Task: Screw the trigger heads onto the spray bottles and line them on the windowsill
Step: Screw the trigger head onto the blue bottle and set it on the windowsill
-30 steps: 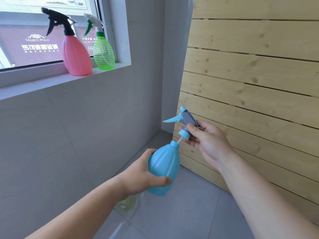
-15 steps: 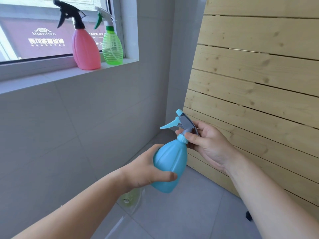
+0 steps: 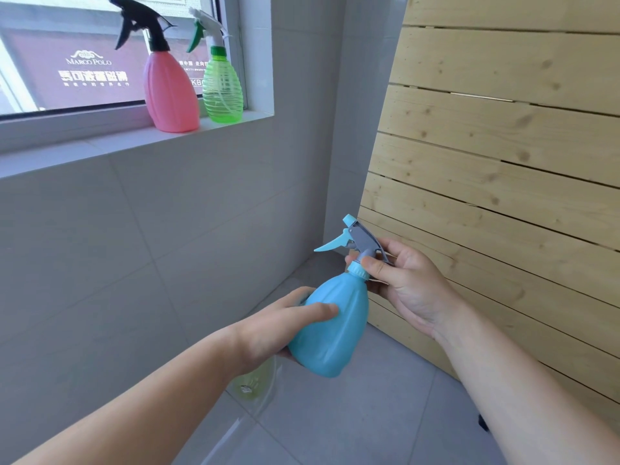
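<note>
My left hand grips the body of a light blue spray bottle, held tilted in front of me. Its grey and blue trigger head sits on the bottle neck, and my right hand pinches the blue collar with thumb and fingers. On the windowsill stand a pink bottle with a black trigger head and, to its right, a green bottle with a white and green trigger head, side by side near the sill's right end.
A pale wooden slatted panel leans against the wall at the right. Grey tiled wall lies under the sill and grey floor tiles below. A yellowish clear object lies on the floor beneath my left hand.
The trigger head came down from above the neck, with its tube showing, onto the bottle neck. My right hand now grips the collar. The view shifted so the windowsill bottles appear further right.
</note>
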A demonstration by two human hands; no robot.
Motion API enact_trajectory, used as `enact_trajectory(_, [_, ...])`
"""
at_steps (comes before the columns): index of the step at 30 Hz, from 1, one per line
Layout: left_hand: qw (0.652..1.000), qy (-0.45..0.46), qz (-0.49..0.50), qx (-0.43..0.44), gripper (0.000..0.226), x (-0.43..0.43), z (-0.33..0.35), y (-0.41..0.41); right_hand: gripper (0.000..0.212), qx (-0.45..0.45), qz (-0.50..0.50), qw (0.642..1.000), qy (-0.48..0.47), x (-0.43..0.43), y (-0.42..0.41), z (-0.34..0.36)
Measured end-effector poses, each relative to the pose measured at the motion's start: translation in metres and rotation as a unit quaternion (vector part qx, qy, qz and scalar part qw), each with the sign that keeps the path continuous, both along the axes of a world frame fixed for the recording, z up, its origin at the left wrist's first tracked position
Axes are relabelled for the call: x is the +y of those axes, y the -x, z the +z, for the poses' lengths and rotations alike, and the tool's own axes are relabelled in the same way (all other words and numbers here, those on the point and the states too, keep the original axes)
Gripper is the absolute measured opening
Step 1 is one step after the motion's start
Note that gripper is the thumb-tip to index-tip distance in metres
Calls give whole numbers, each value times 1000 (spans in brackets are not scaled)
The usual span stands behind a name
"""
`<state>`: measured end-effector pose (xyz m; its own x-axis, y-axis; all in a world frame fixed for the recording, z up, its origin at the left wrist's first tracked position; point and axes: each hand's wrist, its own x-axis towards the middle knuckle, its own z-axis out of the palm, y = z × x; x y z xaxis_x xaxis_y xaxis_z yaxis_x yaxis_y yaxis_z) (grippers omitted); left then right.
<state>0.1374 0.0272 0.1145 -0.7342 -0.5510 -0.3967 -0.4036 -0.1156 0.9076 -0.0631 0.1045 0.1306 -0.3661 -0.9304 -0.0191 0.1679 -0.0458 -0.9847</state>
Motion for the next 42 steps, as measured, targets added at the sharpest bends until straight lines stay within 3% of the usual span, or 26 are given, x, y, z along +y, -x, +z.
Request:
enact_trajectory(6, [1000, 18, 24, 2, 57, 4, -2, 8, 26, -8, -37, 999, 4, -3, -8, -2])
enact_trajectory(14, [998, -53, 30, -10, 79, -2, -4, 3, 23, 10, -38, 999, -10, -2, -15, 1])
enact_trajectory(23, [998, -53, 20, -1, 61, 0, -1, 4, 34, -16, -52, 999, 0, -1, -20, 5])
enact_trajectory(26, [998, -44, 37, 0, 68, 0, 0, 5, 36, -15, -55, 998, 3, 0, -21, 6])
enact_trajectory(30, [999, -18, 48, -3, 78, 8, -1, 12, 27, -32, -68, 997, 2, -1, -22, 8])
enact_trajectory(36, [998, -61, 11, -5, 65, 10, 0, 13, 23, -23, -67, 997, 6, 1, -23, 10])
enact_trajectory(42, [999, -5, 37, -28, 92, 13, 1, 14, 22, -22, -71, 997, 5, 1, -25, 10])
